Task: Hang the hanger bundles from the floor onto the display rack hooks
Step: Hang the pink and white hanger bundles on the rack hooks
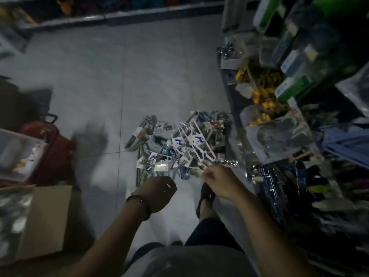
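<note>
Both hands' grip clenched, left hand (157,193) and right hand (221,181), at hanger bundles (183,144) pile's near edge.

Just the one head cam here, wide-angle, looking steeply down at the tiled floor (155,76). It's close above the hanger pile (179,144), blurry toward the edges.
</note>
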Available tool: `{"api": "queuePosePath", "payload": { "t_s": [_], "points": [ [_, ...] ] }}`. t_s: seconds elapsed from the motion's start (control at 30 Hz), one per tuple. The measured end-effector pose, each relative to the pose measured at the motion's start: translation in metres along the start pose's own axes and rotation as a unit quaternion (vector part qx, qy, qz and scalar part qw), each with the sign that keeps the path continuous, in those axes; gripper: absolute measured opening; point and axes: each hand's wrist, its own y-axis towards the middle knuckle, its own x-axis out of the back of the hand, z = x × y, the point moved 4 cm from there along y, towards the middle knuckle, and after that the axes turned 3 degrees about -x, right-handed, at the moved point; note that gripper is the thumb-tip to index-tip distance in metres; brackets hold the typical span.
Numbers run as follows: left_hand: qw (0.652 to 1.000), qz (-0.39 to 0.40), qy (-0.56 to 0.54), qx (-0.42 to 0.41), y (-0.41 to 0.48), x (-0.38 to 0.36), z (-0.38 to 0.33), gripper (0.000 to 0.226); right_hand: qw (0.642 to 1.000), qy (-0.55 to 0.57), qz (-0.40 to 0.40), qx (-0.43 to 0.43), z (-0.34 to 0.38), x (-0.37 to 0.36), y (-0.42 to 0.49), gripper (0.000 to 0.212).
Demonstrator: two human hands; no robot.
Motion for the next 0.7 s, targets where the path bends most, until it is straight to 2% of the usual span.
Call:
{"api": "queuePosePath", "payload": {
  "t_s": [0.1,0.23,0.4,0.57,0.63,0.7],
  "points": [
    [1.0,-0.012,-0.008,0.022,0.062,0.015,-0.01,0.026,1.0,0.001,0.024,-0.007,-0.013,0.03,0.076,0.017],
    [0.997,-0.02,-0.064,0.047,0.157,0.017,-0.01,0.021,0.998,-0.02,0.041,-0.045,-0.048,0.05,0.186,0.022],
    [0.994,0.047,-0.063,0.073,0.282,-0.033,0.02,0.029,0.991,-0.064,0.079,-0.09,-0.101,0.027,0.314,0.021],
    [0.986,0.121,-0.049,0.106,0.397,-0.111,0.072,0.04,0.981,-0.122,0.117,-0.1,-0.165,-0.031,0.416,0.016],
    [0.983,0.123,-0.06,0.123,0.438,-0.139,0.093,0.042,0.976,-0.142,0.127,-0.11,-0.192,-0.059,0.457,0.037],
    [0.978,0.112,-0.097,0.148,0.474,-0.166,0.11,0.042,0.978,-0.148,0.088,-0.115,-0.213,-0.082,0.497,0.064]
  ]
}}
